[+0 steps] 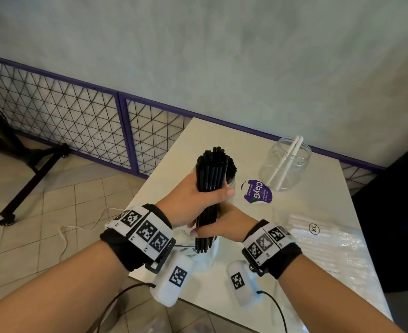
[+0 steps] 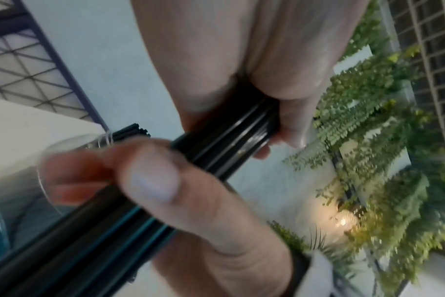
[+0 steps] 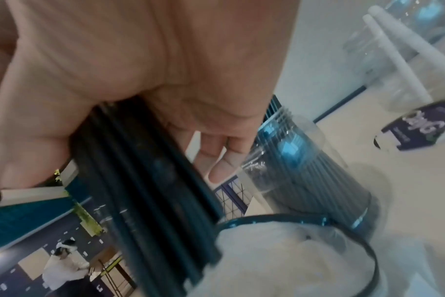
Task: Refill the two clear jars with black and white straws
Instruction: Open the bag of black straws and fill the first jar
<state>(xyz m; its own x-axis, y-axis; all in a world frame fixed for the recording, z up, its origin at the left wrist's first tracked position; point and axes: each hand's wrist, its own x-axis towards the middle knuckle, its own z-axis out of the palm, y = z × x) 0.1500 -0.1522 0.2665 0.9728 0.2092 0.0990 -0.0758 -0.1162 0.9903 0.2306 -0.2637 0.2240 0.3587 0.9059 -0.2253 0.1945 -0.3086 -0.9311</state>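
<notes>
Both hands hold one thick bundle of black straws [image 1: 212, 179] upright above the white table [image 1: 222, 138]. My left hand [image 1: 210, 192] grips its middle; my right hand [image 1: 207, 230] grips it lower down. The bundle's bottom end hangs over a clear plastic bag [image 1: 204, 257]. Right behind the bundle stands a clear jar [image 1: 230, 181] holding several black straws [image 3: 310, 180]. A second clear jar [image 1: 286, 162] at the back right holds two white straws [image 1: 283, 162]. In the wrist views the black straws [image 2: 216, 152] [image 3: 145, 180] run through both palms.
A purple printed lid [image 1: 257, 192] lies between the two jars. A plastic pack of white straws [image 1: 318, 239] lies at the right of the table. A purple-framed wire fence [image 1: 78, 111] runs behind, with tiled floor and a white cable [image 1: 78, 228] to the left.
</notes>
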